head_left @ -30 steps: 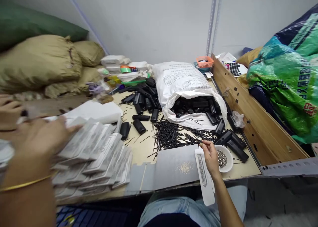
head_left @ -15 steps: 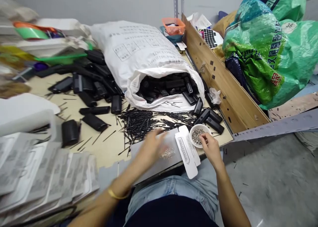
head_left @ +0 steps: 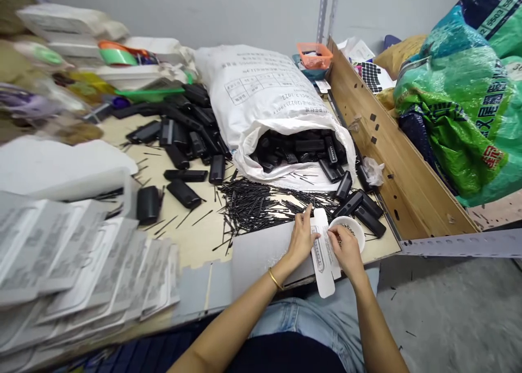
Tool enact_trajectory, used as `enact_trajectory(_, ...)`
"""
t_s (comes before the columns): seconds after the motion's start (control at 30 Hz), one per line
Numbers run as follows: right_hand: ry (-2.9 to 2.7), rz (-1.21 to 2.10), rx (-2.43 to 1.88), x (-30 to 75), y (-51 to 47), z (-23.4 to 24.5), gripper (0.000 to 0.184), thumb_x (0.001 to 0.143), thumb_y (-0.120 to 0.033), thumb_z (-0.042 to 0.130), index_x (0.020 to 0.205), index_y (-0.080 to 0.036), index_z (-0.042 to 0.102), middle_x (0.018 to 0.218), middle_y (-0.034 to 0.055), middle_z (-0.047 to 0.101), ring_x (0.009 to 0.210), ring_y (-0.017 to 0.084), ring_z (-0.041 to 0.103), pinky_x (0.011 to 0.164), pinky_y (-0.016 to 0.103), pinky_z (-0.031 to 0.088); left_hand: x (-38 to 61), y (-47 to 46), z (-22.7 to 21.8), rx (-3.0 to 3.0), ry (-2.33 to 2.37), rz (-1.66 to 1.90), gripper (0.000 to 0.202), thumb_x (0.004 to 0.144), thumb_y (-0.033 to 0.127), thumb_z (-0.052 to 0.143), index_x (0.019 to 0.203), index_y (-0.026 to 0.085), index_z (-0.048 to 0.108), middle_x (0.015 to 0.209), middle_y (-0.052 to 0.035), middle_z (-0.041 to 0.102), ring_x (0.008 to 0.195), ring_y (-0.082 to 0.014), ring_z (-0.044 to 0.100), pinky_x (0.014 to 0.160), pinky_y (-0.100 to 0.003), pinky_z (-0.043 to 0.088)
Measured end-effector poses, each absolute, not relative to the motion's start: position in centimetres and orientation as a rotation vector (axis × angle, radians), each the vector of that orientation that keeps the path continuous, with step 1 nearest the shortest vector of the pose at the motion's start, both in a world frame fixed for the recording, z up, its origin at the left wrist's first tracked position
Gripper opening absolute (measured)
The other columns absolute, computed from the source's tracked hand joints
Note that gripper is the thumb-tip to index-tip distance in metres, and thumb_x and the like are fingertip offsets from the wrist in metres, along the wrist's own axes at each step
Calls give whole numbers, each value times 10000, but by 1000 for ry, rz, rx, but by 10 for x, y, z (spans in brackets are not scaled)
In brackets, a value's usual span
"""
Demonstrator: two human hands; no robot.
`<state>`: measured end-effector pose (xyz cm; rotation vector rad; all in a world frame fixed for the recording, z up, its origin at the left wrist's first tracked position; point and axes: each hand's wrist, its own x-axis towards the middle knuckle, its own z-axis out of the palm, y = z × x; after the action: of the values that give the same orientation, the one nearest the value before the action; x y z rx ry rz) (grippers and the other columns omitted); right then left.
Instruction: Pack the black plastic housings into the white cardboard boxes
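Note:
My left hand [head_left: 302, 238] rests over the left edge of a flat white printed carton [head_left: 319, 253], its thumb and index finger apart. My right hand [head_left: 346, 250] is at the carton's right side, fingertips pinched together; anything between them is too small to make out. Just behind it a white bowl [head_left: 358, 230] holds small shiny metal pieces [head_left: 348, 227], partly hidden by the hand. Under the carton and my left hand lies a grey sheet [head_left: 255, 253]. Beyond my left fingertips, thin black sticks [head_left: 248, 204] are heaped on the table.
A white woven sack [head_left: 261, 85] lies behind, its mouth full of black cases [head_left: 310, 145]. More black cases [head_left: 183, 192] are scattered left. Folded white cartons [head_left: 101, 269] fan out at front left. A wooden board [head_left: 391, 161] edges the right side, with green bags [head_left: 460, 117] beyond.
My left hand has moved right, from over the grey sheet to the carton. My right hand has shifted off the bowl's metal pieces toward the carton. The view has turned left.

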<state>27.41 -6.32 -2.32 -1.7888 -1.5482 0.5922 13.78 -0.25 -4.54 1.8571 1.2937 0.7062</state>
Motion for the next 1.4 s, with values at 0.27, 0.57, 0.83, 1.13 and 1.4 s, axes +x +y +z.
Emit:
enact_trajectory(0.27, -1482, 601, -1760, 271, -54, -17, 156, 890, -255, 466, 842, -191, 600, 835, 48, 647, 809, 191, 580, 760, 309, 431, 89, 30, -23, 1478, 1217, 707, 781, 740, 177, 616, 1419, 246, 237, 934, -31, 588, 788, -179, 602, 806, -373, 488)
enact_trajectory(0.57, -1670, 478, -1879, 275, -39, -6, 137, 881, -220, 459, 866, -208, 595, 843, 57, 651, 827, 205, 574, 747, 314, 420, 50, 46, -54, 2197, 1532, 527, 608, 706, 212, 673, 1286, 239, 492, 1351, -138, 411, 1170, -320, 419, 966, -502, 359)
enact_trajectory(0.83, -1801, 437, -2110, 299, -59, -48, 170, 805, -105, 430, 747, -199, 560, 781, 62, 599, 776, 209, 543, 666, 299, 388, 108, 174, -19, 2291, 1485, 682, 585, 763, 34, 463, 1340, 121, 413, 1308, -194, 413, 1201, -304, 386, 1015, -461, 321)
enact_trajectory(1.13, -1305, 598, -1922, 297, -59, -45, 186, 843, -290, 485, 761, -194, 621, 794, 46, 659, 755, 190, 584, 740, 324, 446, 109, 248, -10, 2209, 1497, 678, 386, 762, 103, 578, 1145, 142, 608, 1215, -159, 479, 1143, -310, 463, 996, -463, 348)
enact_trajectory(1.4, -656, 1134, -1364, 268, -51, -22, 215, 721, -349, 686, 853, -183, 657, 818, 43, 702, 641, 137, 631, 651, 294, 527, 79, 121, 13, 1017, 918, 1319, 315, 781, 310, 646, 1068, 186, 604, 1096, -77, 633, 1119, -215, 559, 1016, -413, 400)
